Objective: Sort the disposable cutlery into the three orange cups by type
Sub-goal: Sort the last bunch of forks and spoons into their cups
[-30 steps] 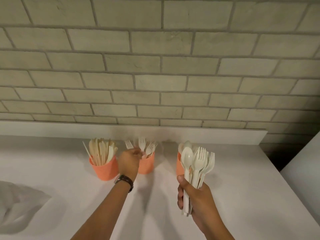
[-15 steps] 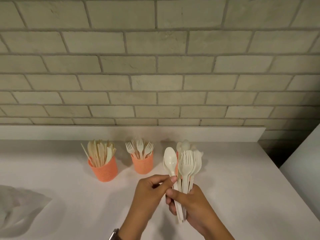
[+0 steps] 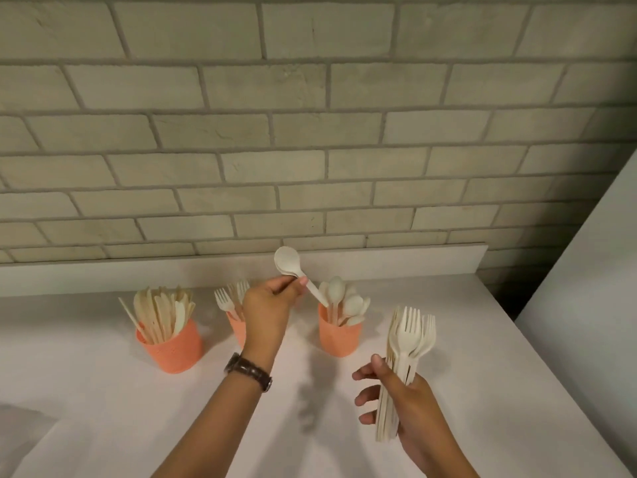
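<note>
Orange spoon cup (image 3: 339,336): head view; it stands just right of and below the left hand's pinch, with a cluster of spoons in it, bowls up.
Left hand (image 3: 267,312): thumb and fingers pinch one pale spoon (image 3: 286,263) at the neck, just under the bowl, and hold nothing else.
Spoon's long axis: the bowl is up and left of the pinch, and the handle slants down and right from it. The handle tip lies at the spoon cup's near-left rim; I cannot tell whether it touches.
Deciding relation: the cup lies on the handle side of the pinch, so in my judgement a short carry to the right and a tilt toward upright would send the spoon in handle first.
Nearer hand: the left.
Right hand (image 3: 410,412): below and right of the cup, curled round a bundle of forks (image 3: 408,339), tines up.
Fork cup (image 3: 237,328): just left of the pinch, partly hidden behind the left hand.
Knife cup (image 3: 170,346): farther left, well apart from the pinch.
Wristwatch (image 3: 249,371): dark strap on the left wrist.
Writing: no brand, label or lettering can be read on the cups, the cutlery or the white counter (image 3: 103,391).
</note>
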`<state>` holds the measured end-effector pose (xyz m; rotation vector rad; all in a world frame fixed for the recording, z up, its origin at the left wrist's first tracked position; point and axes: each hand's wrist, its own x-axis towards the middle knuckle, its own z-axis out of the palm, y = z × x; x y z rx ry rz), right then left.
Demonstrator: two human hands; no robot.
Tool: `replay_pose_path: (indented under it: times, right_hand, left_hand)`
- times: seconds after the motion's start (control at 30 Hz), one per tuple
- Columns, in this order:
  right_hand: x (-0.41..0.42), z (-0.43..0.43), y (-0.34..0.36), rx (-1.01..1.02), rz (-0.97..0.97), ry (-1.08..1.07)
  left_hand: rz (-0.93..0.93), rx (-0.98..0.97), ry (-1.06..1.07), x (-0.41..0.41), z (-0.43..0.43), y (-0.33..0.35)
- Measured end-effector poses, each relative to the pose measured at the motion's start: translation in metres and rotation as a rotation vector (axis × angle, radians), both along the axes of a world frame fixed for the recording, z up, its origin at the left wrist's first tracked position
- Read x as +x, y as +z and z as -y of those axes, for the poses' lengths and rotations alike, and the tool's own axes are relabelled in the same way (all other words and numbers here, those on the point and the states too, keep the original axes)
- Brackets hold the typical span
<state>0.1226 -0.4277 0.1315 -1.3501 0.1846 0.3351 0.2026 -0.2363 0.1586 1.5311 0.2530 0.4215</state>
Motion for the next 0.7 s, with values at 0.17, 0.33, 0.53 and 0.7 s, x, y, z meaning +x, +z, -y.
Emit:
replay_pose_path:
  times: [0.17, 0.33, 0.53, 0.7]
  right_hand:
    - [0.003, 0.016, 0.01, 0.012, 0.009, -0.019]
    - [0.005, 0.019, 0.012, 0.072, 0.011, 0.008]
    - [0.007, 0.005, 0.016, 0.051, 0.084, 0.038]
    - [0.002, -0.023, 0.019, -0.091, 0.161, 0.125]
  left_hand:
    - [-0.127, 0.291, -0.074, 0.042, 0.026, -0.044]
    - [-0.246, 0.307, -0.084, 0.039, 0.034, -0.065]
    - [-0.152, 0.151, -0.067, -0.028, 0.045, -0.03]
    - [-0.147, 0.069, -0.175, -0.087, 0.046, -0.004]
